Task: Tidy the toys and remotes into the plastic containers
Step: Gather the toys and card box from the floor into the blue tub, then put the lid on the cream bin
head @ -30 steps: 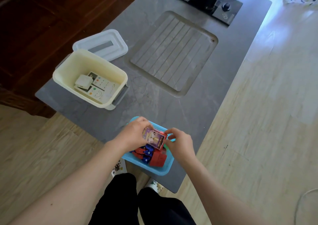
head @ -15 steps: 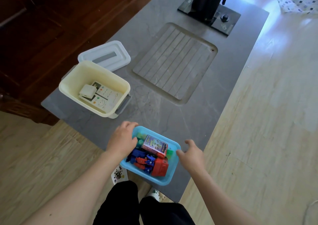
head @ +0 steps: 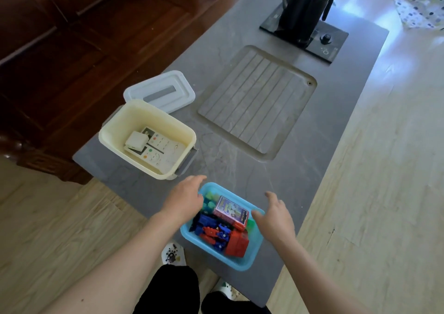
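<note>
Head view: both hands hang over the near end of the grey worktop (head: 240, 169), one on either side of the blue container (head: 249, 262). The left hand (head: 185, 198) is loose and holds nothing, its fingers reaching past the container's far left corner. The right hand (head: 276, 220) is spread and also holds nothing, its fingertips at the right rim. Whether either hand touches the plastic cannot be told.

Between the two hands the toys lie in the blue container. A card box (head: 230, 211) rests on top, just beside the right hand's fingertips. The red and blue robot toy (head: 216, 234) is below it, nearer the wrists, and green blocks (head: 209, 199) sit under the left hand's fingers. Beyond the left hand, apart from it, stands the cream container (head: 144, 111) with the remotes (head: 163, 150) and a small white box (head: 135, 141) inside. Its lid (head: 163, 90) lies flat just behind it.

No toy or remote shows loose on the worktop, so the sorting looks done and the closing-up step seems to be in hand. The likely next move is for the left hand to reach forward past the cream container, take the lid by its edges, and seat it squarely on the rim so the side clips can catch.
</note>
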A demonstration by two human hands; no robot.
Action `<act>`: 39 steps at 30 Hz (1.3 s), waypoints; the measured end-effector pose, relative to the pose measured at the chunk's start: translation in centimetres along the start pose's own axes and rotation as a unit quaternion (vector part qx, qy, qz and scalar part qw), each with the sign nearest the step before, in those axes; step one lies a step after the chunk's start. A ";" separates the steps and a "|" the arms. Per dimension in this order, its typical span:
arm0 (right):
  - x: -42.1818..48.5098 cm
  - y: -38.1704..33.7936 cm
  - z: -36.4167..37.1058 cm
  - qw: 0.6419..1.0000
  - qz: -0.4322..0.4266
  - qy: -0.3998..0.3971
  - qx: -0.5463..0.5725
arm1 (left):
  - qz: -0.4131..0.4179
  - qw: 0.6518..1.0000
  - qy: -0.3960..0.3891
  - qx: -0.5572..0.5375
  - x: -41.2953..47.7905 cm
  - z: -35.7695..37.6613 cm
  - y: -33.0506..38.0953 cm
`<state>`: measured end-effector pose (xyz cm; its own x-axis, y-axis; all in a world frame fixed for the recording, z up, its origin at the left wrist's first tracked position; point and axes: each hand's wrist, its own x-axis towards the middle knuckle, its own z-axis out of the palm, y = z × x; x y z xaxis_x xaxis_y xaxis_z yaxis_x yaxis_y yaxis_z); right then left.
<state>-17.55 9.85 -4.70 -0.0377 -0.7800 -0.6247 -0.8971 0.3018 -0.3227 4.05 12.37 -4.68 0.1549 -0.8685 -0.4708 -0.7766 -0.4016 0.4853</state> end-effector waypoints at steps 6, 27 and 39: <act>3.4 -9.5 -2.8 0.993 -0.110 0.016 0.027 | 0.107 0.982 0.151 -0.048 4.4 -8.3 0.0; 26.5 -37.8 3.2 0.999 -0.018 0.026 0.016 | -0.265 0.937 -0.004 -0.229 30.4 -21.7 -22.1; 30.8 -36.7 4.4 0.967 0.115 0.061 0.218 | -0.224 0.932 0.034 -0.283 33.1 -20.8 -19.7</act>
<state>16.16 -22.85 -15.29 -0.2893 -0.7152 -0.6362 -0.5885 0.6571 -0.4711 37.12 -14.52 -14.51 0.4388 -0.5862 -0.6810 -0.1808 -0.8000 0.5722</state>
